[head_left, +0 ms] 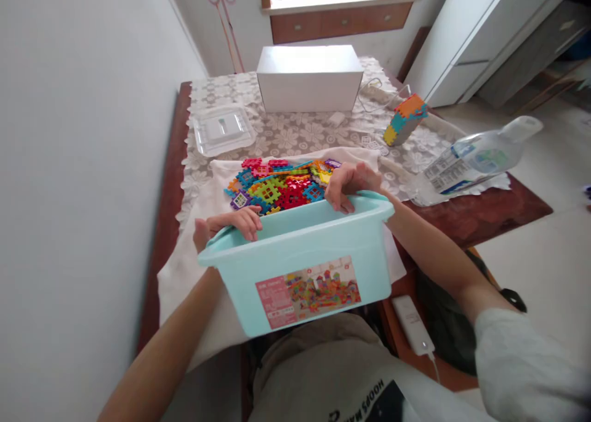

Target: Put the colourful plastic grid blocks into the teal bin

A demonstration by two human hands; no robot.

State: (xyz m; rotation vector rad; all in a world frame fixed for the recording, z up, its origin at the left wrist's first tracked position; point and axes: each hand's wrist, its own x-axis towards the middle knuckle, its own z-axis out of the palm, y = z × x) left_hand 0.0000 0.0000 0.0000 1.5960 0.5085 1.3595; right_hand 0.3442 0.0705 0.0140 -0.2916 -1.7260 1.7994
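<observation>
A light turquoise plastic bin (305,256) with a picture label on its near side is held in front of my body, tilted, at the table's near edge. My left hand (235,222) grips its left end, fingers curled over the rim. At the right end, my right hand (351,185) holds the rim with its fingers bent down inside. Just beyond the bin, a heap of colourful interlocking plastic building pieces (290,185) lies on a white cloth (203,219). The bin's inside is mostly hidden from view.
A white box (309,90) stands at the table's back. To its left lies a clear plastic lid (224,130). An assembled block (406,119) and a large clear bottle (475,160) stand on the right. A white power bank-like device (413,325) rests below the table's right side.
</observation>
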